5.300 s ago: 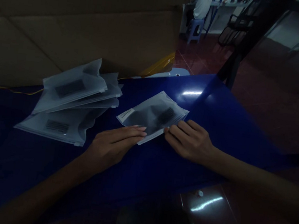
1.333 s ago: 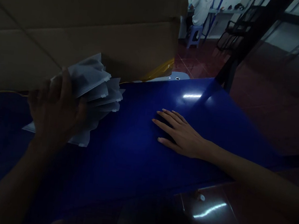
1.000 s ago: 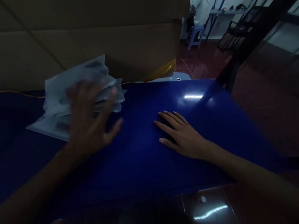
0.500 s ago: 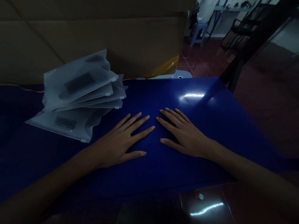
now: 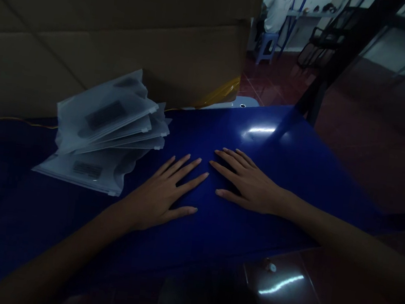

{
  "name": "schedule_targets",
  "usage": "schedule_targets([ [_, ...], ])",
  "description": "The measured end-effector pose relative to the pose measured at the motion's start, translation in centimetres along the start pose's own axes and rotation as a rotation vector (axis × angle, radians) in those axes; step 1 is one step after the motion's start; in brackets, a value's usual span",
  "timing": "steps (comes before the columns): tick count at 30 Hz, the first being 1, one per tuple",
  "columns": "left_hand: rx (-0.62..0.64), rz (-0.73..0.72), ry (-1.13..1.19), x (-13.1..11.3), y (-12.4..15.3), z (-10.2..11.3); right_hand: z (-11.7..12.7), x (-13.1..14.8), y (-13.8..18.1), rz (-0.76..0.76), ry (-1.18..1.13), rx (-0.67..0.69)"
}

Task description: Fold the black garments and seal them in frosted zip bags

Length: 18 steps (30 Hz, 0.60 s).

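My left hand (image 5: 163,189) lies flat, palm down, on the blue table (image 5: 278,156), fingers spread and holding nothing. My right hand (image 5: 248,181) rests flat beside it, also empty, fingertips a short gap from the left hand's. To the left of both hands sits a fanned stack of frosted zip bags (image 5: 106,126), each with a dark item and a label inside. The stack is apart from my left hand.
A large cardboard box (image 5: 110,29) stands at the back of the table, right behind the bags. Yellow tape (image 5: 220,90) shows at its lower corner. The table's right edge drops to a red tiled floor (image 5: 353,140). A person sits on a stool (image 5: 266,40) far behind.
The bag I held with both hands five seconds ago now lies on the stack. My left hand left the stack and came down flat beside my right hand, which stayed put.
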<state>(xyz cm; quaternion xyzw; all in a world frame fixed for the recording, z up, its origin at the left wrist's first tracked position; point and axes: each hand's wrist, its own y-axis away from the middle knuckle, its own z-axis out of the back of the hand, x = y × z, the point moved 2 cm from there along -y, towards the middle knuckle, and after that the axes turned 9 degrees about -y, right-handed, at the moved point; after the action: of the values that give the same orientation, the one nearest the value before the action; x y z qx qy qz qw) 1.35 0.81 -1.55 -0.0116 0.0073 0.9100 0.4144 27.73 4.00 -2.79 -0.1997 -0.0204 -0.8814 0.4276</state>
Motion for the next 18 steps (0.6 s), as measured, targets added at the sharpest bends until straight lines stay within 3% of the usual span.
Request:
schedule_targets([
  [10, 0.038, 0.009, -0.002, -0.06, -0.08, 0.04, -0.01, -0.02, 0.03, 0.013, 0.028, 0.009],
  [18, -0.014, -0.006, 0.009, 0.08, 0.05, -0.07, 0.11, 0.04, 0.03, 0.019, 0.033, 0.0],
])
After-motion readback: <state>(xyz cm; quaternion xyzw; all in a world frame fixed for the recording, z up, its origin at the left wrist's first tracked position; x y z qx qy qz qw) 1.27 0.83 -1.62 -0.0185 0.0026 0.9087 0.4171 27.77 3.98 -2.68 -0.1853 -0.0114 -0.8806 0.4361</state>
